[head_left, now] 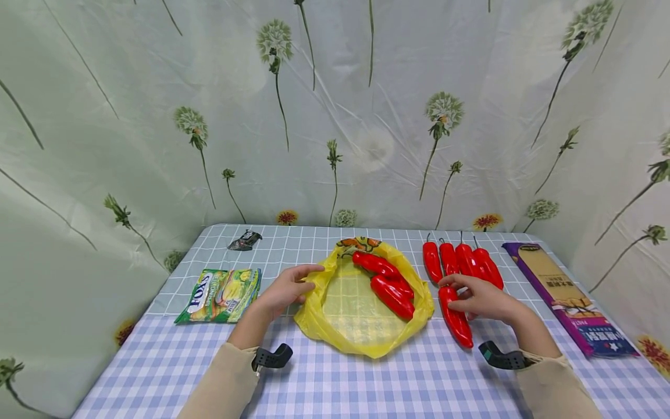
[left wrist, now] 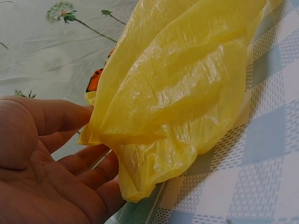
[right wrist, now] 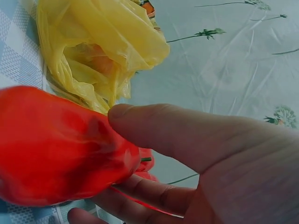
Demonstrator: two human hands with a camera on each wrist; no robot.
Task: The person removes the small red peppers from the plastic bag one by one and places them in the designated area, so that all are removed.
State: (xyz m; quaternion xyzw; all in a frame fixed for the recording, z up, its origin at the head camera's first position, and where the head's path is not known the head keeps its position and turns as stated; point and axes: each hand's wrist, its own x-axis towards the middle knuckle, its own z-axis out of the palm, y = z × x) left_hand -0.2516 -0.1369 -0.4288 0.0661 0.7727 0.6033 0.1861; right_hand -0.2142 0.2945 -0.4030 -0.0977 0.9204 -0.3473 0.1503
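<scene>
A yellow plastic bag (head_left: 361,343) lies with its mouth spread wide, and red peppers (head_left: 389,297) rest inside it. At its left rim, my left hand (head_left: 287,289) pinches the thin plastic between thumb and fingers; the left wrist view shows the bag's crumpled side (left wrist: 173,93) beside the thumb. To the right of the bag, my right hand (head_left: 481,297) holds a long red pepper (head_left: 456,320) near its stem end. In the right wrist view the thumb lies on one side of this pepper (right wrist: 60,149), with fingers along the other.
Several more red peppers (head_left: 466,259) lie in a row behind my right hand. A purple pasta packet (head_left: 570,297) is at the far right. On the left are a green FOX'S candy bag (head_left: 222,295) and a small black wrapper (head_left: 245,240). A checked cloth (head_left: 335,384) covers the table.
</scene>
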